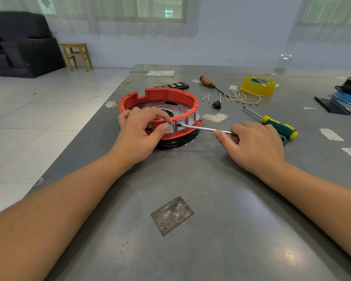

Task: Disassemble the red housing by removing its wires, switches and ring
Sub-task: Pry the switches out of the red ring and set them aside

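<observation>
The round red housing [166, 96] stands on a black base on the grey table. Several grey-framed switches [191, 119] line its near wall. My left hand [142, 130] grips the near rim, thumb against one switch. My right hand [255, 145] holds a screwdriver [205, 128] by its handle, mostly hidden in the palm. Its metal tip touches the edge of a switch [180, 125] right of my thumb. Removed yellow-ended wires [243, 98] and a small black switch [216, 104] lie behind the housing to the right.
A green-and-yellow screwdriver [280, 127] lies right of my right hand. A wooden-handled screwdriver [209, 84], a yellow tape roll [258, 85] and a black bit case [174, 85] sit farther back. Black and blue parts [349, 92] are at the right edge. The table's left edge runs beside the housing.
</observation>
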Demonstrator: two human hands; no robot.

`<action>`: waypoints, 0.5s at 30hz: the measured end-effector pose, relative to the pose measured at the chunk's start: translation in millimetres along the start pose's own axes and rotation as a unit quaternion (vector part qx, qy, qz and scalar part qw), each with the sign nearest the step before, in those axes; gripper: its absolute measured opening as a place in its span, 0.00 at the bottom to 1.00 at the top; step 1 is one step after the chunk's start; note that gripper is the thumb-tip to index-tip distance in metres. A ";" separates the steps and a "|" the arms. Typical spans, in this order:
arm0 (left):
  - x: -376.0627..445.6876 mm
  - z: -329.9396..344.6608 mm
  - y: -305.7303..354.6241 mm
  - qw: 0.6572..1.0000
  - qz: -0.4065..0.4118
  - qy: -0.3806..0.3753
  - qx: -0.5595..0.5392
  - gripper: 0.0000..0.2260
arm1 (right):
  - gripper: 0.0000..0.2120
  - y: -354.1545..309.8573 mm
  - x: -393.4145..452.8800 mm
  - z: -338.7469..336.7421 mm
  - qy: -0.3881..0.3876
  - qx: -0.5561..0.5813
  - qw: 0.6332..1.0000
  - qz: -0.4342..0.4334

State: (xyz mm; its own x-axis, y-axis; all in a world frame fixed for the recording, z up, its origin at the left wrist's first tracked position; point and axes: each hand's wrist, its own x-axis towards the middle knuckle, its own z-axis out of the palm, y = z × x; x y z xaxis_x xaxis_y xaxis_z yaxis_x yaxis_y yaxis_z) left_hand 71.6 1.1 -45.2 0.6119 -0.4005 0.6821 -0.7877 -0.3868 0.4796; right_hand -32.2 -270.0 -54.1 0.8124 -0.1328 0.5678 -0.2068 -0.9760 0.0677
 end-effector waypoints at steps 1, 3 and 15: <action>-0.1 0.1 -0.1 1.000 0.000 -0.001 -0.001 0.04 | 0.32 0.0 -2.1 -1.0 -0.001 -0.006 1.000 0.001; -0.2 0.6 0.0 1.000 0.000 -0.002 0.000 0.04 | 0.32 -0.5 -5.6 -2.1 -0.003 -0.018 1.000 0.000; 0.9 -0.7 -2.5 1.000 -0.005 -0.001 -0.007 0.03 | 0.34 -8.2 -6.6 -1.9 -0.005 -0.046 0.999 -0.014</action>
State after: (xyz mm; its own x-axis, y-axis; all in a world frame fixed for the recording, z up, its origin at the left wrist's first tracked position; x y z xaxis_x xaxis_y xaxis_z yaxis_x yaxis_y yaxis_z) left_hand 74.1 2.3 -45.5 0.6203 -0.3981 0.6759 -0.7822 -0.3786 0.4948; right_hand -37.0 -260.8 -56.8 0.8237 -0.1087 0.5565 -0.2341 -0.9591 0.1590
